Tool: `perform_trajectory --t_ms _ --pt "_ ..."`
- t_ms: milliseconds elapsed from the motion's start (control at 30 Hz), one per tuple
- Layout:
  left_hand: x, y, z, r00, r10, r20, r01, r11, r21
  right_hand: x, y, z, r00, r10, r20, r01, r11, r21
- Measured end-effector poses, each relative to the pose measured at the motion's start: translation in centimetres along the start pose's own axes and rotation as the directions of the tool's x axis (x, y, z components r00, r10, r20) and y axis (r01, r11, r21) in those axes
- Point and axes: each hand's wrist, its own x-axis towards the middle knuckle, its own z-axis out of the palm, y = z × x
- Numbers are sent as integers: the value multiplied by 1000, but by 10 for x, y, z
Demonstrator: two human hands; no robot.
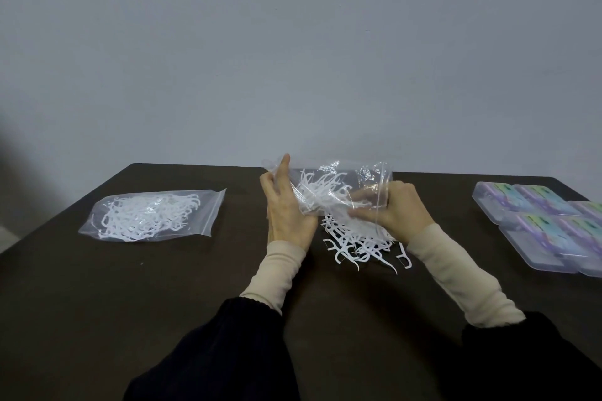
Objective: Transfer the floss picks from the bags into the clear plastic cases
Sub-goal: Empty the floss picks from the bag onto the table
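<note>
Both my hands hold a clear plastic bag (338,187) above the middle of the dark table (130,286). My left hand (286,208) grips its left side and my right hand (395,210) pinches its right edge. White floss picks show inside the bag, and a loose pile of floss picks (361,244) lies on the table right under it. A second zip bag (153,215) full of white picks lies flat at the left. Several clear plastic cases (547,225) with purple inserts sit shut at the right edge.
A plain grey wall stands behind the table's far edge. Bare dark tabletop lies between the left bag and my hands, and in front near my sleeves. The cases run off the right border of the view.
</note>
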Motion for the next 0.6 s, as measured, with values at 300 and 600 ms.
perform_trajectory --t_ms 300,600 --pt "7 -10 -6 993 -102 -56 99 994 -46 3 3 -10 993 9 -116 11 986 168" --pt "17 -31 -16 945 -256 -203 249 967 -63 6 22 -21 990 83 -114 -49 960 277"
